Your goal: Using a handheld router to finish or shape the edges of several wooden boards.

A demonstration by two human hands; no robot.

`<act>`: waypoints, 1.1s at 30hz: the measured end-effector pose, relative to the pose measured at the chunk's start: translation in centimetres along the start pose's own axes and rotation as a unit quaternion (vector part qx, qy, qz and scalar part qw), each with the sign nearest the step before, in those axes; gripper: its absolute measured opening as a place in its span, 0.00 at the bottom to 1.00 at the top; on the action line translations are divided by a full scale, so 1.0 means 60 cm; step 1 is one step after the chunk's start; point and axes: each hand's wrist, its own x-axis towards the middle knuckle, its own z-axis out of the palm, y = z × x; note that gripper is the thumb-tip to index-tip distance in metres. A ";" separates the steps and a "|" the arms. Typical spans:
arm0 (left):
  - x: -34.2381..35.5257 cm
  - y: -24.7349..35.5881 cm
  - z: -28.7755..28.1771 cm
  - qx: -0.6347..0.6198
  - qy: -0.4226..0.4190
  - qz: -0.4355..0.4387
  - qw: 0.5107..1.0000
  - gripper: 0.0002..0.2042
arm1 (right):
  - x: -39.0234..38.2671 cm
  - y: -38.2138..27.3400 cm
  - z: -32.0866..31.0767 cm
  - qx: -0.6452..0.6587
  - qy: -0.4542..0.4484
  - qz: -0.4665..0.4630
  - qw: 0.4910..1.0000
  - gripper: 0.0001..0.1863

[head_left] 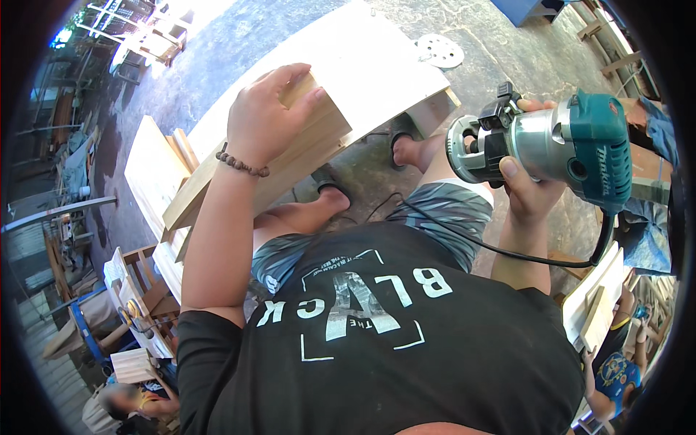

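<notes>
My left hand is closed over the top edge of a thick, pale wooden board, with the thumb on its near face. The board stands on edge on a bright white worktop, and its length runs back toward the lower left. My right hand grips a trim router with a teal motor housing and a silver body. The router lies sideways in the air, right of the worktop, its round base facing left and apart from the board. Its black cord loops below toward my lap.
A white perforated disc lies at the worktop's far right corner. More pale boards lean at the left. One person holds wood at lower left; another is at lower right. A blue object stands at the far right.
</notes>
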 end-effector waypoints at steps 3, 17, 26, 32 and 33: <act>0.001 -0.010 0.002 -0.019 0.016 0.054 0.998 0.18 | 0.001 -0.002 0.002 0.002 -0.004 -0.002 1.000 0.42; 0.012 0.008 0.005 0.141 -0.020 -0.030 0.989 0.30 | 0.003 -0.008 0.006 -0.012 -0.007 -0.025 1.000 0.40; 0.029 0.024 -0.034 0.215 -0.158 -0.064 0.962 0.29 | -0.004 -0.013 0.002 -0.043 -0.006 0.021 0.999 0.43; 0.002 -0.043 -0.197 0.024 0.080 0.024 0.996 0.21 | -0.002 -0.012 0.002 -0.040 0.003 0.016 0.999 0.44; -0.019 -0.058 -0.219 -0.004 0.119 0.019 0.993 0.20 | -0.001 -0.012 0.002 -0.012 0.008 -0.022 1.000 0.40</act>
